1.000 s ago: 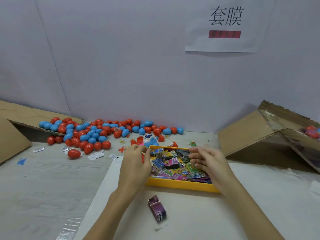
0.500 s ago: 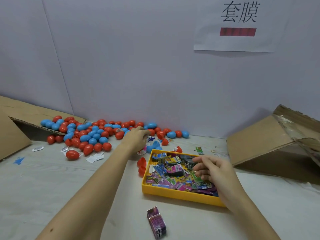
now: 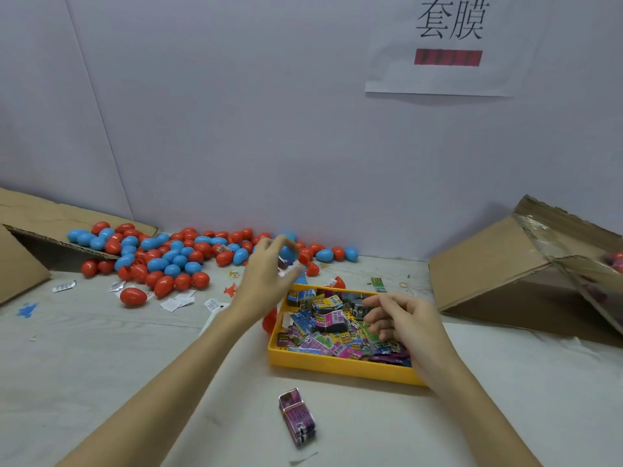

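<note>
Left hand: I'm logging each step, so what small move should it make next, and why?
Probably grip the blue egg. The left hand hangs open right by it, holding nothing, while the right hand hovers over the packets in the yellow tray.

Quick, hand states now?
Left hand: open, fingers spread by blue plastic egg.
Right hand: fingers curled over yellow plastic tray; hold cannot be told.

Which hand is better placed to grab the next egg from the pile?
Left. The left hand reaches the edge of the egg pile, fingers spread beside a blue egg; the right hand sits over the yellow tray of packets, farther away.
</note>
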